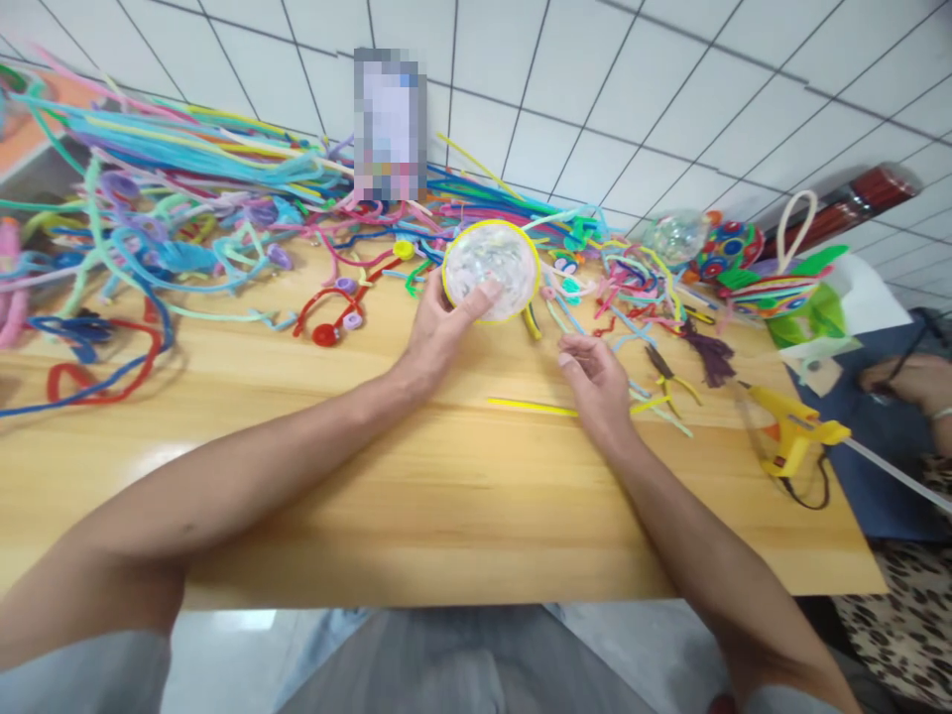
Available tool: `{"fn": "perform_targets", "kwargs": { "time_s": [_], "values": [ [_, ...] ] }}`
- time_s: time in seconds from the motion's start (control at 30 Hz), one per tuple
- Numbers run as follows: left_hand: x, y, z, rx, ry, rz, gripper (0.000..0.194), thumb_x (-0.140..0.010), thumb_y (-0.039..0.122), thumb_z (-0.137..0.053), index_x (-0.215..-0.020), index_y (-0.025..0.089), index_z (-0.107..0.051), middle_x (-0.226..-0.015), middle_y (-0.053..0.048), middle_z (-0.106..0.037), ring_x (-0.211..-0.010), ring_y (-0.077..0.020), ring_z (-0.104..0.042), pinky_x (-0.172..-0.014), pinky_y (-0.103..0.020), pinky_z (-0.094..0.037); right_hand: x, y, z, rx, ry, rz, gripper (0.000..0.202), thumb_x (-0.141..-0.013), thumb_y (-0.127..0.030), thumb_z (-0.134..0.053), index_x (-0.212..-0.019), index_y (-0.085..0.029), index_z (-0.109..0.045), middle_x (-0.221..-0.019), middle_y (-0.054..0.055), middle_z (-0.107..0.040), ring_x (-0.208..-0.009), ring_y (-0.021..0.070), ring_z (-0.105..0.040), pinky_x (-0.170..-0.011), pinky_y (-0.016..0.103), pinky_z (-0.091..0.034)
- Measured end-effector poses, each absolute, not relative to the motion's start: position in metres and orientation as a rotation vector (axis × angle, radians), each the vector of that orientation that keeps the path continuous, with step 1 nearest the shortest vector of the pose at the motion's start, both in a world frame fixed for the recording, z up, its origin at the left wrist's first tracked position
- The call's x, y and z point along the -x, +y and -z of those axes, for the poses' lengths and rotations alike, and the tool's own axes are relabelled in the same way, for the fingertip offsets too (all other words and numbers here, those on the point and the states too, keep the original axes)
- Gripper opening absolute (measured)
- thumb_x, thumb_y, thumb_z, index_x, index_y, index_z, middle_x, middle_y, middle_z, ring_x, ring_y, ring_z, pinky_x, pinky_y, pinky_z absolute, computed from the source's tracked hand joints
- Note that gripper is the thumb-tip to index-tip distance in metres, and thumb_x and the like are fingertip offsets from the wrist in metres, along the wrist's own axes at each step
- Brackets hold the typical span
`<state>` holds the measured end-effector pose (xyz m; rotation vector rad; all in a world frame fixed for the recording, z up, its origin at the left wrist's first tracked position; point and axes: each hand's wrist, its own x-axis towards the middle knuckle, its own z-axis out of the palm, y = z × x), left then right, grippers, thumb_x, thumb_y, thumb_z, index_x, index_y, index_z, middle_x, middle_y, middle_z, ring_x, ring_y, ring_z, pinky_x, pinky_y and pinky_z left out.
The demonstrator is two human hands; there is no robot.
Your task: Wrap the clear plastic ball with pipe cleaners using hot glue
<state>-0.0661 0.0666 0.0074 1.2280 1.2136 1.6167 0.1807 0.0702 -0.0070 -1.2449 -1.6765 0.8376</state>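
My left hand (pixel 438 332) holds a clear round ball (pixel 491 260) with a yellow band around its rim, the thumb pressed on its lower face. To the right, my right hand (pixel 595 382) hovers low over the table with its fingers curled inward; whether anything small is between them is too blurred to tell. A straight yellow pipe cleaner (pixel 528 405) lies beneath it, passing under the wrist. Pliers with yellow handles (pixel 663 375) rest just right of that hand.
Piled pipe cleaners (pixel 200 164) cover the table's back and left. A phone (pixel 391 124) stands behind them. A yellow glue gun (pixel 792 426), a dark purple bundle (pixel 710 355) and decorated balls (pixel 725 253) are at the right. Another person's hand (pixel 911 382) shows at the far right.
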Motion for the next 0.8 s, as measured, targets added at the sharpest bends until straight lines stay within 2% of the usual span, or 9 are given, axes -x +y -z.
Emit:
{"fn": "perform_targets", "kwargs": {
  "time_s": [0.13,0.37,0.47,0.57,0.8],
  "values": [
    [0.075,0.077,-0.009,-1.222,1.188,-1.592,0.073,-0.080,0.075,-0.079,-0.126,0.023,-0.056,-0.138,-0.013,-0.068,-0.130,-0.0323,-0.066,-0.113,-0.052,-0.055,-0.178,0.082,0.003,1.300,-1.798,-0.817,0.032,-0.088,-0.050,-0.070,-0.106,-0.023,-0.071,-0.101,0.006,-0.077,-0.091,0.0242,-0.072,-0.086,0.044,-0.057],
    [0.076,0.083,0.003,-1.427,1.219,-1.582,0.080,-0.081,0.070,-0.081,-0.136,0.020,-0.051,-0.141,-0.015,-0.065,-0.131,-0.0306,-0.064,-0.115,-0.050,-0.051,-0.153,0.113,-0.014,1.424,-2.233,-0.468,0.042,-0.090,-0.056,-0.069,-0.114,-0.022,-0.072,-0.101,0.010,-0.079,-0.087,0.0295,-0.073,-0.083,0.045,-0.056],
    [0.075,0.078,0.005,-1.499,1.253,-1.557,0.085,-0.077,0.063,-0.086,-0.141,0.019,-0.051,-0.146,-0.017,-0.062,-0.136,-0.0319,-0.061,-0.119,-0.049,-0.049,-0.140,0.120,-0.017,1.540,-2.338,-0.310,0.037,-0.094,-0.045,-0.063,-0.120,-0.019,-0.071,-0.101,0.013,-0.080,-0.090,0.0313,-0.074,-0.078,0.040,-0.053],
    [0.073,0.073,0.002,-1.574,1.264,-1.511,0.083,-0.076,0.055,-0.087,-0.142,0.019,-0.052,-0.148,-0.017,-0.061,-0.138,-0.0330,-0.060,-0.119,-0.048,-0.048,-0.138,0.119,-0.020,1.609,-2.362,-0.197,0.035,-0.092,-0.033,-0.059,-0.121,-0.017,-0.070,-0.103,0.014,-0.081,-0.090,0.0314,-0.074,-0.074,0.037,-0.050],
    [0.066,0.068,-0.001,-1.607,1.371,-1.399,0.081,-0.075,0.053,-0.087,-0.143,0.021,-0.056,-0.144,-0.013,-0.066,-0.136,-0.0347,-0.062,-0.118,-0.051,-0.048,-0.170,0.107,-0.024,1.669,-2.392,-0.176,0.033,-0.084,-0.029,-0.064,-0.115,-0.021,-0.071,-0.092,0.007,-0.081,-0.087,0.0285,-0.074,-0.072,0.034,-0.049]
  ]
}}
